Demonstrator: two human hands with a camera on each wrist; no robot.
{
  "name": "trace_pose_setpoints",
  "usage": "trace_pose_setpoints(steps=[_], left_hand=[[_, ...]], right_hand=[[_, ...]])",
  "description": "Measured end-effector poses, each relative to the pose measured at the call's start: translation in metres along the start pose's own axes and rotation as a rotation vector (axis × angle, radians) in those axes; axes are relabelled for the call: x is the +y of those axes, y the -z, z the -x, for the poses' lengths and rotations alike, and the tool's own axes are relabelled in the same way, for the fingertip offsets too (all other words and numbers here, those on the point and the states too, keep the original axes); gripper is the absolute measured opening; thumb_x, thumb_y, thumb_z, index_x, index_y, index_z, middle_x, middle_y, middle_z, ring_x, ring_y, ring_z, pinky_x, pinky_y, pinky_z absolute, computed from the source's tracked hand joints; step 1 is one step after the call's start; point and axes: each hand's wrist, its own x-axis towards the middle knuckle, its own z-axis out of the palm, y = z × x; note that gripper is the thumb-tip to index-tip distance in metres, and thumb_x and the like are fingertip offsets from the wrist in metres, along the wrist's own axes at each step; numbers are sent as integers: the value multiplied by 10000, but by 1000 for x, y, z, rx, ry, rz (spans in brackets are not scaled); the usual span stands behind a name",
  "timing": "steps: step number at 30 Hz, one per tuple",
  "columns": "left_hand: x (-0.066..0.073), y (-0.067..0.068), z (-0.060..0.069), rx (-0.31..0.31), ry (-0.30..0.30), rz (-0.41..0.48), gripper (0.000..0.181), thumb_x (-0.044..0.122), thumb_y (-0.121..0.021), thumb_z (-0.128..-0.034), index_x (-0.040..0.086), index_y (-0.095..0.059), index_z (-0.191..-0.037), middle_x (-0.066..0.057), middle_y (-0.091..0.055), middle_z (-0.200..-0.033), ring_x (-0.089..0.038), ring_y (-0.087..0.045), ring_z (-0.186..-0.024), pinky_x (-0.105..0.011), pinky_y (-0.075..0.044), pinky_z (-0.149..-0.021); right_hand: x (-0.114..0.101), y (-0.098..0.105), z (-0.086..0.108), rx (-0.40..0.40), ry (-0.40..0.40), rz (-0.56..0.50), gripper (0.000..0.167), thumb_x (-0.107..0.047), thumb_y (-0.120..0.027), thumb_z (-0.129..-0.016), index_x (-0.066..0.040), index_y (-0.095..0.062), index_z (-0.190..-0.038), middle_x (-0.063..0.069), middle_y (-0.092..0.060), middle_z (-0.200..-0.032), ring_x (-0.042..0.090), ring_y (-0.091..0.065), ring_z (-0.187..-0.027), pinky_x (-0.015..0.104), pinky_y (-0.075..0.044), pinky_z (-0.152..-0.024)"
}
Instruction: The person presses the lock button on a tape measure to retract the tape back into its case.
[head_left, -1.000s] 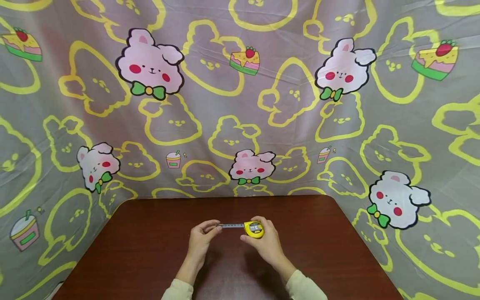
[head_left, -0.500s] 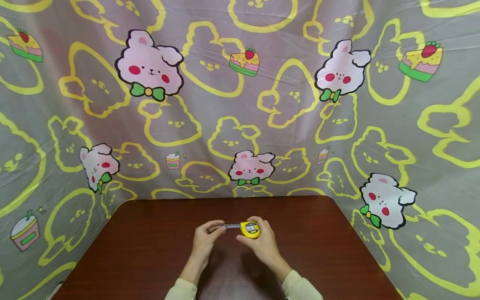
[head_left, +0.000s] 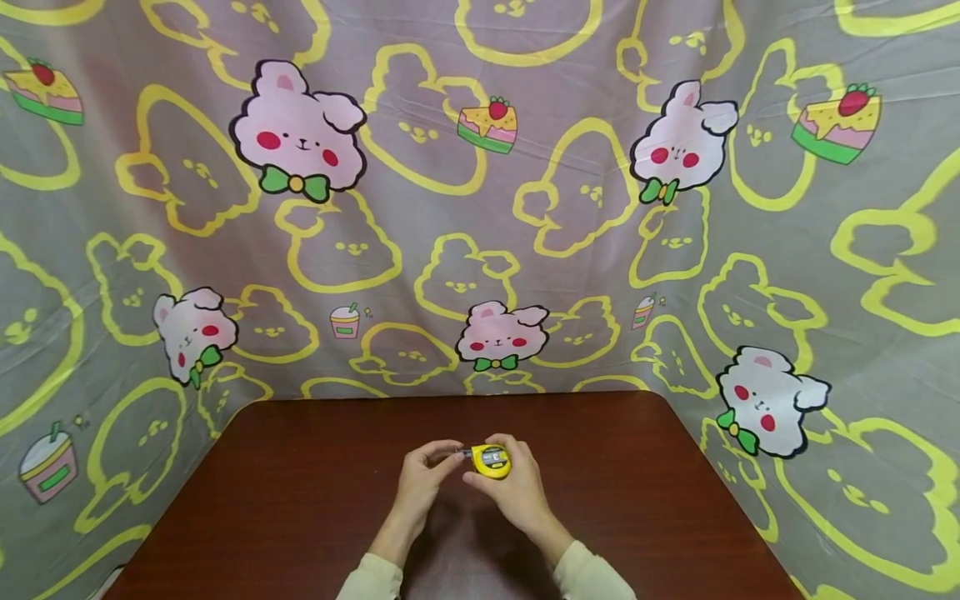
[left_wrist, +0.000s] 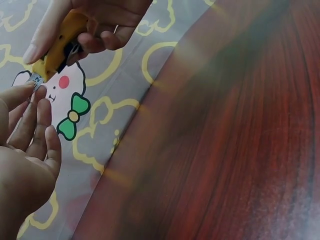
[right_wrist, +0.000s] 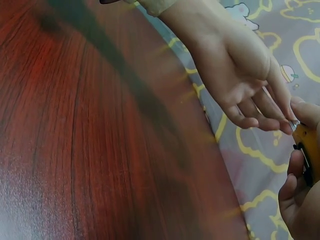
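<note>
A yellow tape measure (head_left: 491,461) with a grey label is gripped by my right hand (head_left: 519,486), thumb below and fingers over its far side. My left hand (head_left: 420,482) pinches the tip of the blade (left_wrist: 36,80) between thumb and forefinger. Only a short length of blade shows between the pinch and the case. Both hands hold the tape measure above the table. In the right wrist view, a black clip (right_wrist: 303,160) shows on the side of the case, while the right hand is cut off by the frame edge.
The dark red wooden table (head_left: 300,483) lies beneath both hands. Grey cloth (head_left: 420,208) with rabbit and cake prints hangs behind the table and along its left and right sides.
The blade between the hands has grown shorter as the tape measure and right hand moved left and the left hand moved right. Both hands have kept their grip.
</note>
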Motion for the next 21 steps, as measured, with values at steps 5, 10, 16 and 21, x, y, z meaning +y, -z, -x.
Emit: trace_pose_setpoints(steps=[5, 10, 16, 21], left_hand=[[-1, -4, -2, -27, -12, -27, 362, 170, -784, -949, -93, -697, -1181, -107, -716, -1092, -212, -641, -1032, -315, -509, -882], [-2, -5, -2, -71, -10, -24, 300, 166, -747, -978, -60, -708, -1171, -107, -706, -1108, -216, -637, -1025, -298, -537, -863], [-3, -3, -2, -114, 13, -21, 313, 212, -722, -1001, -29, -715, -1201, -102, -695, -1154, -225, -643, -1038, -304, -558, -848], [-4, 0, -3, -150, 26, -10, 323, 224, -708, -1012, -23, -711, -1220, -108, -691, -1177, -219, -645, -1020, -304, -557, -835]], right_hand=[[-2, -2, 0, -1, 2, -1, 586, -323, -955, -751, -150, -643, -1216, 34, -565, -1081, 206, -552, -944, 381, -473, -797], [-1, -4, 1, -1, 1, 2, 601, -367, -955, -741, -153, -647, -1210, 27, -569, -1073, 202, -550, -941, 387, -462, -804], [0, -5, 1, -7, -5, -2, 597, -396, -954, -737, -177, -646, -1200, 23, -559, -1058, 201, -545, -931, 388, -461, -792], [0, -6, 2, -11, 3, 0, 591, -404, -950, -742, -186, -643, -1197, 23, -556, -1064, 196, -547, -933, 378, -466, -791]])
